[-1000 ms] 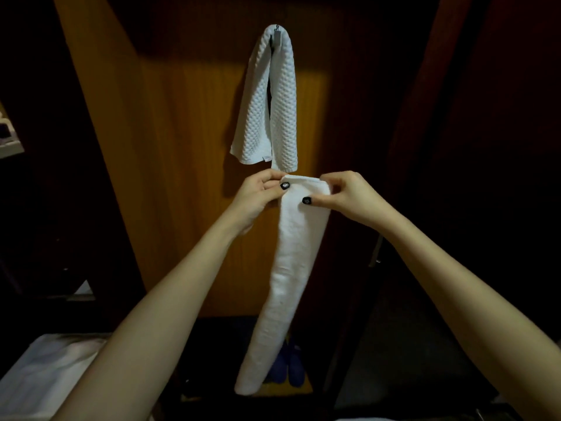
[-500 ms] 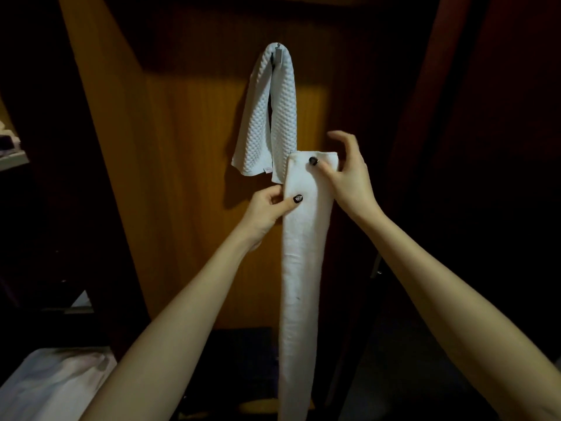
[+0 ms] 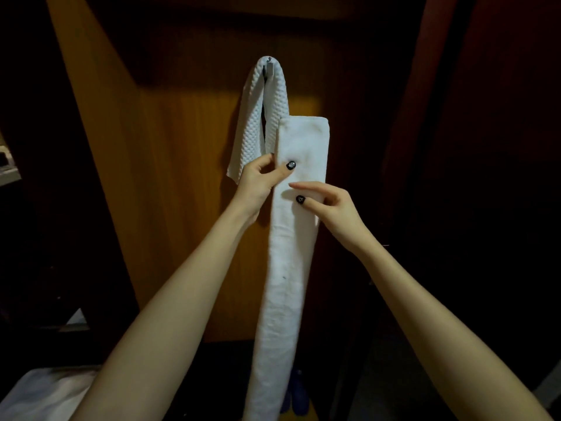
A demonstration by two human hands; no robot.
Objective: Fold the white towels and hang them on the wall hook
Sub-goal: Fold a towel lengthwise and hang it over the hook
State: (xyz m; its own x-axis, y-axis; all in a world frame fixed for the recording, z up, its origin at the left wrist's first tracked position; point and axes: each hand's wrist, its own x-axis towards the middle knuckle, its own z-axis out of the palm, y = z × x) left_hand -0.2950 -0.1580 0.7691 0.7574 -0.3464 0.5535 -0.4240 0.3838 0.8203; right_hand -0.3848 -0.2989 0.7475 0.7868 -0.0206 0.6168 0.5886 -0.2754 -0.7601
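Nearest the camera, two bare forearms rise from the bottom edge. A rumpled white cloth (image 3: 45,396) lies low at the left, and a blue object (image 3: 299,396), too dark and too hidden to identify, sits behind the foot of the strip. Between the arms hangs the folded towel (image 3: 291,284), a long, narrow, smooth white strip held upright, its lower end running out of view at the bottom. Further up, the left hand (image 3: 261,183) pinches the strip's left edge. Its thumb, with a dark painted nail, presses on the front of the cloth and its fingers curl round behind. Just below and to the right, the right hand (image 3: 331,208) reaches across the front of the strip with its forefinger stretched leftward and its dark-nailed thumb beneath. The two seem to nip a small ridge of cloth between them, and the other fingers are loosely curled near the right edge. Above both hands the strip's squared top end stands free and overlaps the right leg of the waffle towel (image 3: 252,129). This second white towel, with a bumpy weave, is draped over the hook (image 3: 269,66) so that its two legs hang down side by side. The hook is fixed to a wooden panel (image 3: 182,177), lit warm orange in the middle and dark towards the top. Deep shadow lies on both sides.
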